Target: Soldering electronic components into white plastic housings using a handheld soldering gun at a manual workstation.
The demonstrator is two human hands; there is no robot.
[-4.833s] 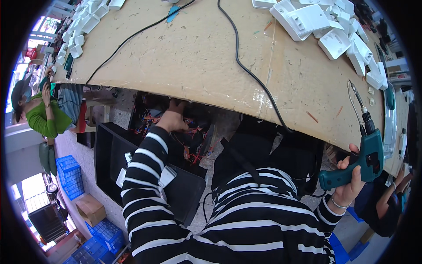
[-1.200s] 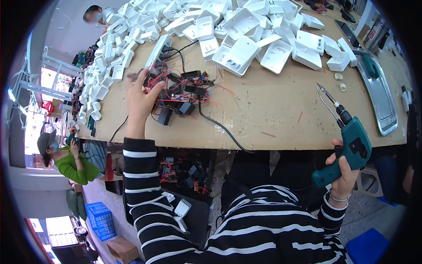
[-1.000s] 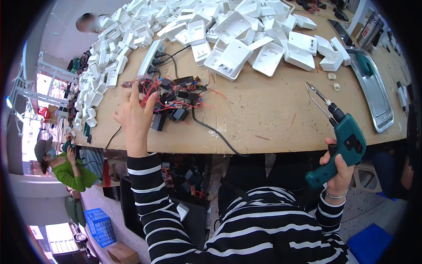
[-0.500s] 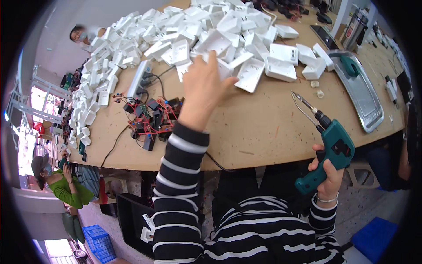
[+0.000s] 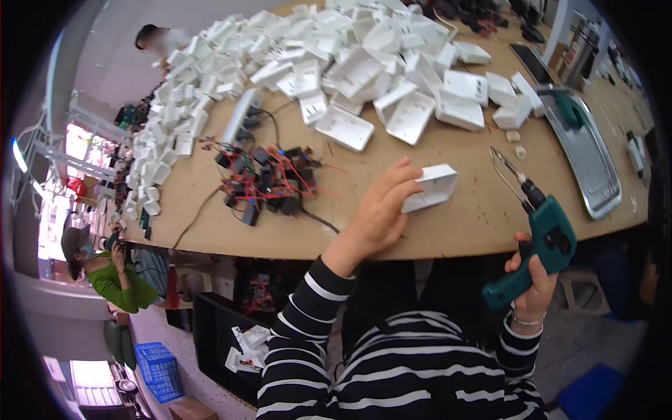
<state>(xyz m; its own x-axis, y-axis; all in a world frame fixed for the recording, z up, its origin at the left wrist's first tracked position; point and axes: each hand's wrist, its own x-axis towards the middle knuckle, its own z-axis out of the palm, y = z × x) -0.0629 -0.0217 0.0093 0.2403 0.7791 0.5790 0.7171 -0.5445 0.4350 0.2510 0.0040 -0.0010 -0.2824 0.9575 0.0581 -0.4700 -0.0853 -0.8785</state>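
My left hand (image 5: 383,210) is near the table's front edge, its fingers closed on a white plastic case (image 5: 437,187) that is tilted, its hollow side partly showing. My right hand (image 5: 535,280) grips the handle of a green soldering gun (image 5: 549,241), a finger by its trigger. The gun's metal tip and thin curved feed tube point up and left, over the table. Left of my left hand lies a tangle of small black parts with red wires (image 5: 269,178). A big heap of similar white cases (image 5: 364,70) covers the back of the table.
A power strip (image 5: 241,115) with plugged black cables lies left of centre. On the right are a metal tray (image 5: 591,168) holding a green piece, a phone (image 5: 532,64) and a steel flask (image 5: 579,52). A black bin (image 5: 217,350) with white pieces stands below left. Co-workers are at left.
My left hand has come back from the heap toward the front edge, bringing a white case with it. My right hand still holds the soldering gun. The whole view has shifted slightly.
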